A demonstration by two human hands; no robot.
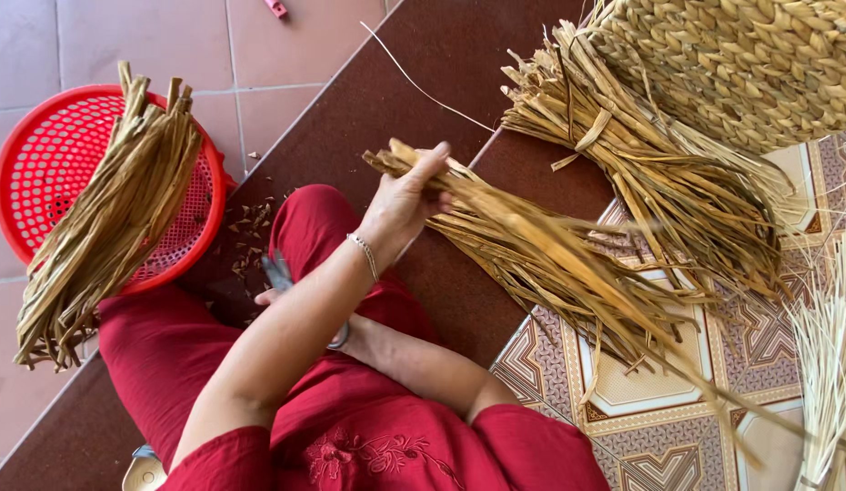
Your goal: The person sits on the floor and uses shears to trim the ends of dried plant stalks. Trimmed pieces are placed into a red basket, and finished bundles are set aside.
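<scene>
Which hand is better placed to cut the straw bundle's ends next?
Right, probably. The right hand already holds the scissors over the lap, while the left hand is occupied gripping the straw bundle near its ends.

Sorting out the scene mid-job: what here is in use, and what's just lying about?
In use: left hand gripping reed bundle; right hand with scissors.
Lying about: red basket, dried strips, tied bundle, woven basket, pale fibres.
</scene>
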